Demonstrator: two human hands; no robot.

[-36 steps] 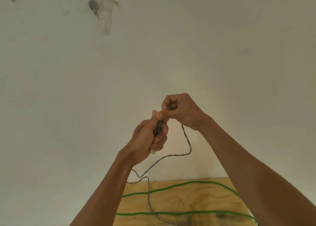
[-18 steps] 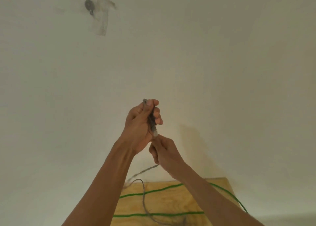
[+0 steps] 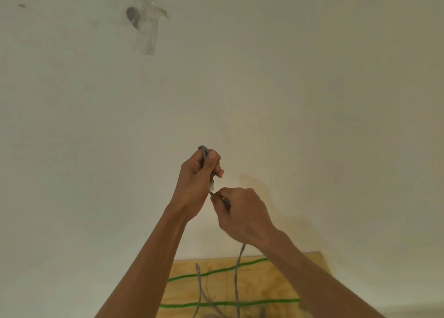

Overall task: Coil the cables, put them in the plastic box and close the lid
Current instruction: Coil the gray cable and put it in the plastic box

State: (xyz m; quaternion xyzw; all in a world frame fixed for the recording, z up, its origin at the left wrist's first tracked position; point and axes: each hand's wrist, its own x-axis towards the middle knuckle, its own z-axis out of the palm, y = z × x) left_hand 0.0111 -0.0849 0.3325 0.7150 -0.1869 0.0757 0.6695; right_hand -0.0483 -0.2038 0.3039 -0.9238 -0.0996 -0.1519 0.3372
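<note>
a folded bundle of grey cable (image 3: 205,154) was clenched in the left hand (image 3: 195,180); just below it, the cable's slack was pinched by the right hand (image 3: 242,215). even loops and steady tension would be best.

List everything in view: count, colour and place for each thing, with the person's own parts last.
thin grey cable: one, grey; coiled turns in the left hand's grip, a strand through the right hand, hanging down to the board.
green cable: green; two runs lie across the board; whether they are one cable cannot be told.
plywood board: one, light brown; bottom centre, against the wall.
pale wall: off-white; fills the background.
taped dark round object: one, dark grey under clear tape; upper left of the wall.
left hand: one; raised, gripping the coil.
right hand: one; just below the left, pinching the strand.
</note>
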